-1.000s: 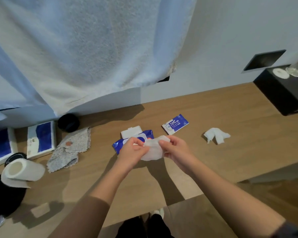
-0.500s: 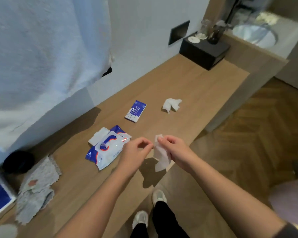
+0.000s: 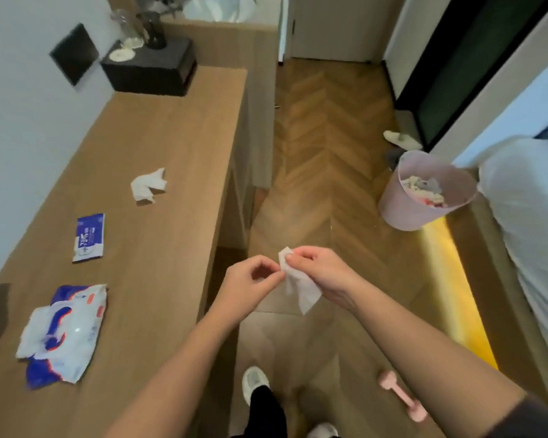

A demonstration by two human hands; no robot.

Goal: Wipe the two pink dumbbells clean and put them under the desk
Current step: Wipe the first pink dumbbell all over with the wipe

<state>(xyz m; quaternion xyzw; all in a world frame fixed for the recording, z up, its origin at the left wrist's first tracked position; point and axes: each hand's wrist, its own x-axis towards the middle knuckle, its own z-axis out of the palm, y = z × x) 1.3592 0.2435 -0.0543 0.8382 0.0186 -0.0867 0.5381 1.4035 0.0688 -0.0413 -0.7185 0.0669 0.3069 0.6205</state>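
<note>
A white wet wipe (image 3: 299,286) hangs in front of me over the floor. My right hand (image 3: 321,273) pinches its top edge, and my left hand (image 3: 250,284) pinches its left edge with thumb and forefinger. One pink dumbbell (image 3: 402,395) lies on the wooden floor at the lower right, partly hidden behind my right forearm. A second dumbbell is not in view. The wooden desk (image 3: 159,147) runs along the left wall.
On the desk lie an open wipe pack (image 3: 62,333), a small blue sachet (image 3: 88,237), a crumpled white wipe (image 3: 147,184) and a black box (image 3: 149,69) at the far end. A pink waste bin (image 3: 402,200) stands beside a bed (image 3: 532,216). My feet (image 3: 255,382) are below.
My view has swung right, away from the desk toward the floor. Both hands carried the wipe off the desk edge, and the pink dumbbell and bin came into sight.
</note>
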